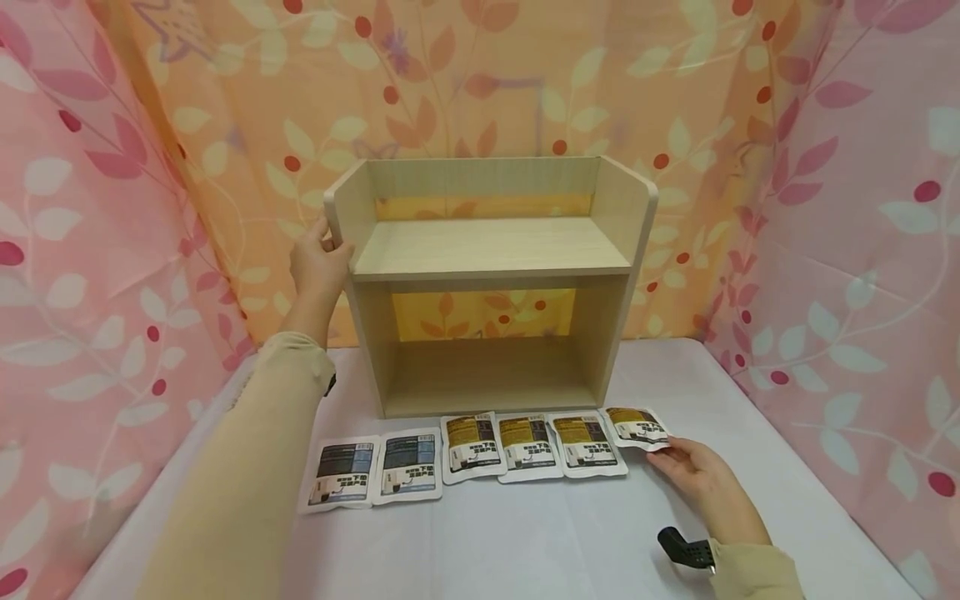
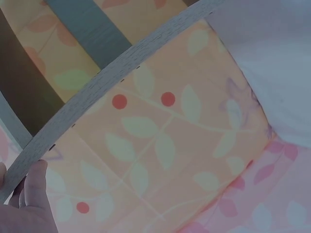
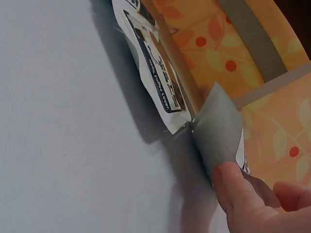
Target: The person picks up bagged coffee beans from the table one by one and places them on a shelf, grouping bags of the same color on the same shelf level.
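A light wooden two-tier shelf (image 1: 487,250) stands at the back of the white table (image 1: 525,542). My left hand (image 1: 324,248) grips the front edge of its left side panel; the left wrist view shows that edge (image 2: 121,68) with my fingers (image 2: 31,194) on it. A row of flat sachets lies in front of the shelf. My right hand (image 1: 666,457) pinches the near corner of the rightmost yellow-labelled sachet (image 1: 636,427). The right wrist view shows this sachet (image 3: 221,131) lifted at its corner under my thumb (image 3: 233,194), with its neighbour (image 3: 158,73) beside it.
Two blue-labelled sachets (image 1: 375,471) lie at the left of the row and yellow-labelled ones (image 1: 528,446) in the middle. Pink and orange leaf-patterned curtains (image 1: 112,250) enclose the table on three sides. A black strap (image 1: 686,550) sits at my right wrist.
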The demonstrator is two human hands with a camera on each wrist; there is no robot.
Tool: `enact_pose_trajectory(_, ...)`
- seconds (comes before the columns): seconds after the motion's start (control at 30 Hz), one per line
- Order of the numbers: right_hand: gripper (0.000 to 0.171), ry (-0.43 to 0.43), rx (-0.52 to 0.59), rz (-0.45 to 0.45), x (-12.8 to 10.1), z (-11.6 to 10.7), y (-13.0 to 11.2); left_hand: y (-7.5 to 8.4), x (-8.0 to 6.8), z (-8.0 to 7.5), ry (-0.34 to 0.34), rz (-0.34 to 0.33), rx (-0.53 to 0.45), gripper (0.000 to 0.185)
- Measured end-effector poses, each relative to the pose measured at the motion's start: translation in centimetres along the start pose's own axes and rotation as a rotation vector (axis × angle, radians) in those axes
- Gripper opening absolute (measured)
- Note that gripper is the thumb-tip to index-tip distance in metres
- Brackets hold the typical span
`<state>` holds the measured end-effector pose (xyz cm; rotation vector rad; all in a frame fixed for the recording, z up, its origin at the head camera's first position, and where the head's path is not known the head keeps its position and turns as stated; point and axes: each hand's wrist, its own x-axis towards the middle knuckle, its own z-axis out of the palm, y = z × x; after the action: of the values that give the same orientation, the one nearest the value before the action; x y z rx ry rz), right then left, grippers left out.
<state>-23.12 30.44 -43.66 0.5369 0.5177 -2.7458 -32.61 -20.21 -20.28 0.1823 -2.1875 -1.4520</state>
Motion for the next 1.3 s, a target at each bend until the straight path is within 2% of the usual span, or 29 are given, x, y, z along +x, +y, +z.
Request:
enact_pose_trajectory(0.07, 0.033, 0.027, -0.100, -0.020, 0.3, 0.3, -0.1, 0.0, 0.1, 0.1, -0.002, -0.003, -0.007, 0.058)
enact_pose_trajectory(0.17, 0.031, 0.049, -0.169, -0.042, 0.6, 0.7, -0.1, 0.1, 0.0, 0.1, -0.002, -0.004, -0.004, 0.057)
enact_pose_trajectory(0.23, 0.013, 0.044, -0.194, -0.053, 0.5, 0.8, -0.1, 0.1, 0.0, 0.0, -0.002, -0.006, -0.001, 0.057)
enact_pose_trajectory(0.5, 0.011, -0.023, -0.192, -0.022, -0.2, 1.7, 0.4, -0.1, 0.3, -0.3, 0.007, -0.012, 0.014, 0.056)
enact_pose_trajectory(0.73, 0.016, -0.018, -0.221, -0.061, -0.7, 3.1, 0.6, -0.2, 0.3, -0.6, 0.024, -0.013, 0.014, 0.058)
enact_pose_trajectory(0.9, 0.026, -0.006, -0.213, -0.065, -1.0, 4.1, 1.3, -0.6, 0.3, -0.7, 0.024, -0.017, 0.033, 0.058)
enact_pose_trajectory(1.0, 0.030, -0.040, -0.221, -0.063, -1.2, 4.6, 1.6, -0.7, 0.3, -0.9, 0.026, -0.010, 0.049, 0.058)
enact_pose_trajectory(1.13, 0.026, -0.091, -0.241, -0.076, -1.5, 5.3, 1.6, -0.7, 0.2, -0.9, 0.027, 0.000, 0.050, 0.056)
enact_pose_trajectory(1.3, 0.028, -0.112, -0.228, -0.083, -2.0, 6.5, 1.3, -0.6, 0.1, -0.7, 0.023, -0.005, 0.034, 0.056)
